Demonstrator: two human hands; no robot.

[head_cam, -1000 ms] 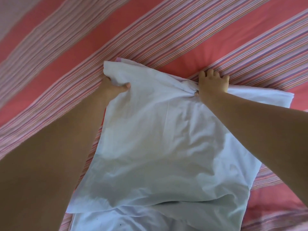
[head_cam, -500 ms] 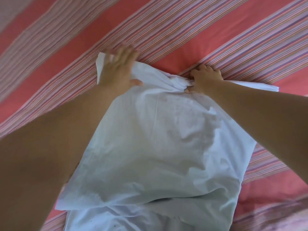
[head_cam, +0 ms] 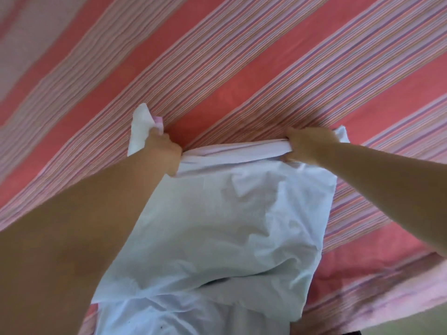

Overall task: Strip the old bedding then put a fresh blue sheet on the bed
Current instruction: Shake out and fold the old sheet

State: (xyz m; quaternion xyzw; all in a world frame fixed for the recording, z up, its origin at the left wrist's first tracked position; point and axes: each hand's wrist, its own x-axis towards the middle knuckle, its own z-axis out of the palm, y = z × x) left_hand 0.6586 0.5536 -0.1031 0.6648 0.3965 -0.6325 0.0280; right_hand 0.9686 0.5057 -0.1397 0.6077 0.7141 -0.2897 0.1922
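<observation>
Both fists, left hand point(head_cam: 162, 146) and right hand point(head_cam: 306, 147), clench the crumpled pale blue cotton sheet point(head_cam: 225, 228), bunching its far edge over the pink striped bedding point(head_cam: 217, 68).

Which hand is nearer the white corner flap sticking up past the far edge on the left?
Left. The left hand grips the pale blue sheet right beside the flap, touching it. The right hand grips the bunched far edge well across to the other side.

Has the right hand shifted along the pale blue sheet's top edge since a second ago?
Yes. The right hand has slid rightward along the pale blue sheet, from mid-edge almost to its right corner, and grips bunched fabric there, over the red striped bedding.
</observation>
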